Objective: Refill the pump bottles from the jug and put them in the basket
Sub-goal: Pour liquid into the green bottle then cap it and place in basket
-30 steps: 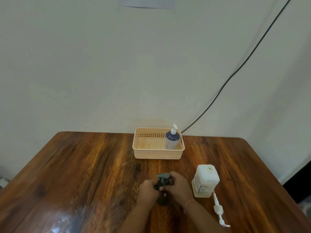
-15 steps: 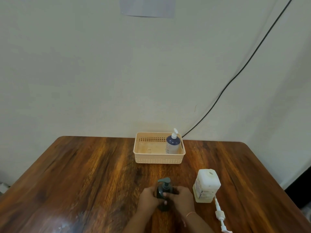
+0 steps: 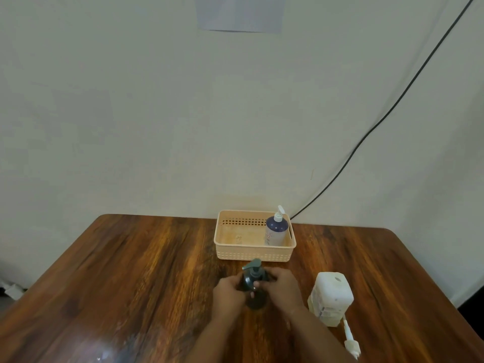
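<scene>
The wooden worktop (image 3: pixel 131 284) carries a peach basket (image 3: pixel 230 254) at its far edge with a blue pump bottle (image 3: pixel 275 230) upright in its right end. Nearer right stands the white jug (image 3: pixel 331 297), a loose white pump (image 3: pixel 351 341) lying just beside it. At the near middle, the left hand (image 3: pixel 227 294) and right hand (image 3: pixel 284 288) both clasp an upright dark bottle (image 3: pixel 252 281).
</scene>
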